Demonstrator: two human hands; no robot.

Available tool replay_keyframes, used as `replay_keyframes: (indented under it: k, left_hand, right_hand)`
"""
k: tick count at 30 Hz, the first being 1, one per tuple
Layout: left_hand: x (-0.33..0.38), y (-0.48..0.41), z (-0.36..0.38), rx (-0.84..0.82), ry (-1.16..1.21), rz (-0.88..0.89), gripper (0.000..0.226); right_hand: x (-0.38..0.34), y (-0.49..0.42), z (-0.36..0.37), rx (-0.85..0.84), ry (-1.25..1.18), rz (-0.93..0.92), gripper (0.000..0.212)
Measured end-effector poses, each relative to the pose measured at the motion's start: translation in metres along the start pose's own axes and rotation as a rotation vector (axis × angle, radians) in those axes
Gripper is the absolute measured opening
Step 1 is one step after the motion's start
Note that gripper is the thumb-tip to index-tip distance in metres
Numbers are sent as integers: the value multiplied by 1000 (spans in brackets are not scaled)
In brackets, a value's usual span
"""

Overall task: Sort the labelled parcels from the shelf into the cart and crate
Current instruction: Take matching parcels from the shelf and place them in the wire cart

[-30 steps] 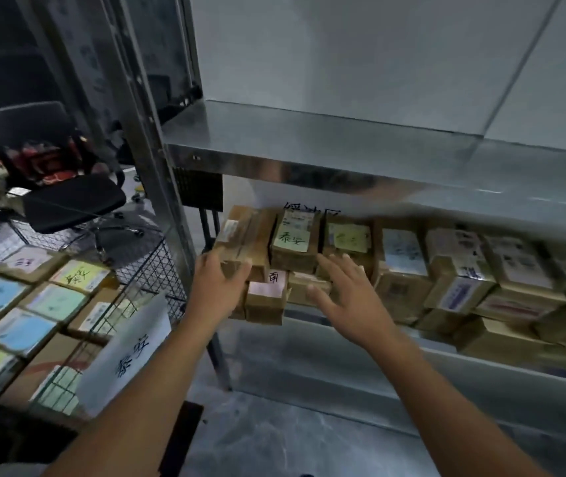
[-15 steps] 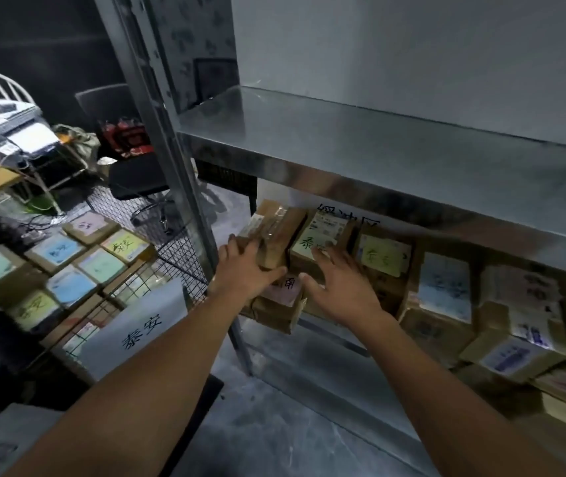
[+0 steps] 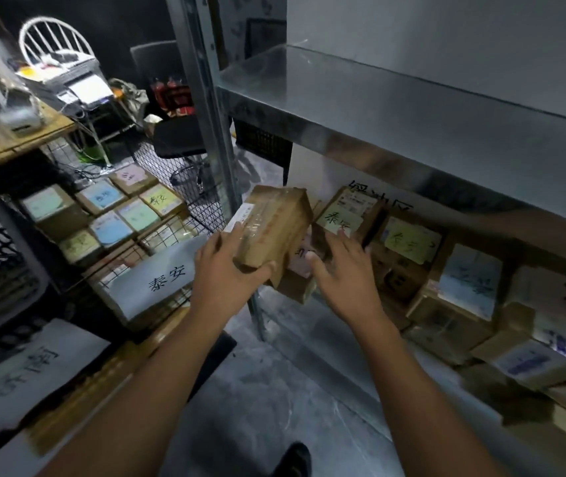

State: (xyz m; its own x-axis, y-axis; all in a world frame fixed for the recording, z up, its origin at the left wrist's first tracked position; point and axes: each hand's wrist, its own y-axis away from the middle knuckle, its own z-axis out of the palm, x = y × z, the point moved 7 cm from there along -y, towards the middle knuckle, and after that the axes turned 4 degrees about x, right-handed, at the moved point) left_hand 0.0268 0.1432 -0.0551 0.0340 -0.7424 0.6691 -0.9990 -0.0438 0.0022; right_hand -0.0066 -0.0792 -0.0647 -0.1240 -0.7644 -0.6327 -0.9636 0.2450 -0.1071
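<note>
The left hand (image 3: 230,270) grasps a brown taped box (image 3: 274,228) by its near end, thumb curled under the bottom edge (the label is unreadable). The box is tilted, its left edge just beside the shelf post (image 3: 221,173). Right of the grip, the right hand (image 3: 343,277) is relaxed, fingers spread toward a green-labelled parcel (image 3: 340,218). Left of the grip stands the wire cart (image 3: 188,194), and grey floor (image 3: 274,390) shows below.

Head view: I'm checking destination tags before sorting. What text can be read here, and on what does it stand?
"泰安": white sign on the wire cart.
"泰安": green label on a shelf parcel.
Partly hidden, unreadable: wall sign behind the parcels.
Too blurred: white sheet at lower left, other parcel labels.
</note>
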Motion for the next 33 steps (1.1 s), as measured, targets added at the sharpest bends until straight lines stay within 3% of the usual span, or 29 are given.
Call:
replay_keyframes:
  k: [5,10,12,14,16,19,23,27,29,33]
  left_hand:
    - [-38,44,-24,40,133,-43,95]
    - [-64,87,-45,23,343,-38,98]
    - [-69,105,-53,-14,392,-9,93]
    - [-68,125,-63,-59,489,0,83]
    - [-69,146,-71,-101,689,-51,60]
    - [-81,176,-69,-201,947,-161,35]
    - [-100,209,-57,-267,1235,-322,51]
    - [-100,221,-51,-344,1318,-325,52]
    - [-101,216,-50,-355,1307,-315,53]
    - [-99,196,-56,-313,1256,-297,55]
  right_hand:
    - [-27,51,30,-134,-134,115,67]
    - [-61,96,43,-214,-298,112,48]
    - [-71,116,46,-207,-361,117,47]
    - [-83,140,45,-218,-459,148,34]
    - [-96,165,41,-212,-563,151,28]
    - [-103,198,43,-193,-610,109,55]
    - [-99,229,49,-220,-696,137,80]
    - [-97,231,50,-238,-771,123,101]
    - [-100,223,48,-213,-788,96,106]
    - [-109,200,52,-213,-839,65,93]
